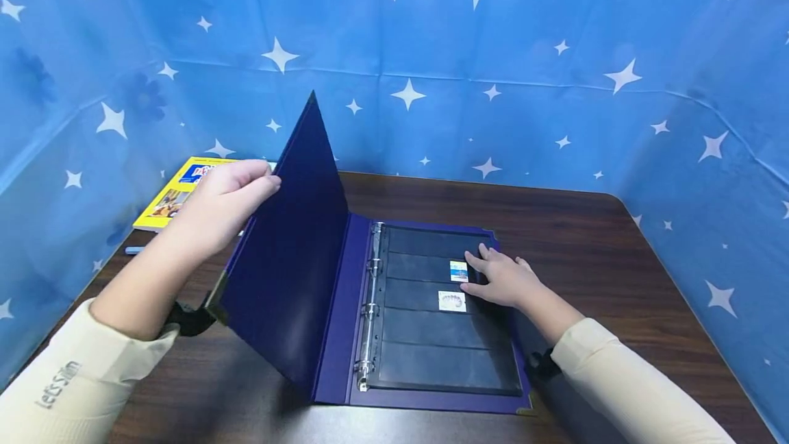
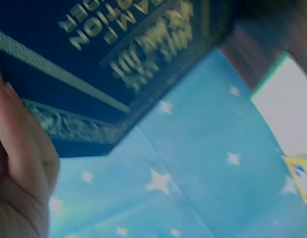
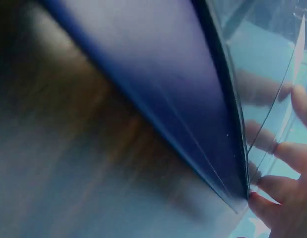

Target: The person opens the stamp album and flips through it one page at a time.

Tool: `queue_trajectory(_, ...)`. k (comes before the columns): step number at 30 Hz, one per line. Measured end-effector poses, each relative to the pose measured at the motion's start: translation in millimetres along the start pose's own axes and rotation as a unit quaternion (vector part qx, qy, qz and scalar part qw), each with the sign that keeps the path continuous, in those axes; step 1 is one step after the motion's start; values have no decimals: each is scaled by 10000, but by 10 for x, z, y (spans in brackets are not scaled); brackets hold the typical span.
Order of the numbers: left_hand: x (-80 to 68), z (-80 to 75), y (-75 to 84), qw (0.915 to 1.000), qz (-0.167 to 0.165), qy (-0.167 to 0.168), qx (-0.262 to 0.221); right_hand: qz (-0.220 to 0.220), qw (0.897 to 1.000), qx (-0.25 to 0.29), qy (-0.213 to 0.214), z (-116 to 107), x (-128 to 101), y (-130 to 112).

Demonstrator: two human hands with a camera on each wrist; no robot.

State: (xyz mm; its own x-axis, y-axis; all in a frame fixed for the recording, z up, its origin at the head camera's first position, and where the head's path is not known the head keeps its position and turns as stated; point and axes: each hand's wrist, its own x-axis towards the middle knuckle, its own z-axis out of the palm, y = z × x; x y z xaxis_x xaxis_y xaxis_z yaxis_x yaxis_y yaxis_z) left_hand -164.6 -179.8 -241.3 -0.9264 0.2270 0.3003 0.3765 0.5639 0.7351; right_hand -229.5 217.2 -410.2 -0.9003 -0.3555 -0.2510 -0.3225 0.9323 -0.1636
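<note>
Album (image 1: 345,307) lies on the table (image 1: 616,259), its front cover (image 1: 290,259) held about upright, edge gripped by the left hand (image 1: 224,204); right hand (image 1: 505,278) rests flat-fingered on the pocket page beside two stamps (image 1: 455,286); cover not fully open or shut.

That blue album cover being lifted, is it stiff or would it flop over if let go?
The cover probably stays stiff: it stands flat and straight with the left hand holding only its top edge. Let go, it would likely swing on its spine and drop. The right hand resting on the page likely steadies the album.
</note>
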Motion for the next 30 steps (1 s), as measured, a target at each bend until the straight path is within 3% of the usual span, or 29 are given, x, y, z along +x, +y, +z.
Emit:
queue_trajectory(3, -89, -101, -182, 9999, 40, -146, -82, -20, 10000, 5, -11, 10, -50, 65)
queue_trajectory(8, -248, -180, -466, 9941, -409, -513, -863, 44, 9999, 136, 3, 19, -145, 257)
queue_trajectory(12, -352, -155, -698, 9900, -609, -843, -952, 175, 9993, 320, -45, -4, -212, 453)
queue_trajectory(17, -491, -42, -1021, 9887, -972, -1123, 203, 330, 9963, 772, -157, -2, -276, 693)
queue_trajectory(21, -614, 125, -1257, 9722, -1357, -1404, 1291, 372, 9940, 1025, -113, 0, -332, 805)
queue_trajectory(23, -662, 199, -1348, 9616, -1571, -1594, 1588, 368, 9931, 1107, -80, -6, -348, 829)
queue_trajectory(25, -697, 259, -1424, 9584, -1588, -1705, 1647, 366, 9922, 1194, -56, -11, -353, 839)
queue_trajectory(30, -756, 383, -1548, 9517, -1239, -1691, 2243, 456, 9916, 1213, -25, -15, -359, 846)
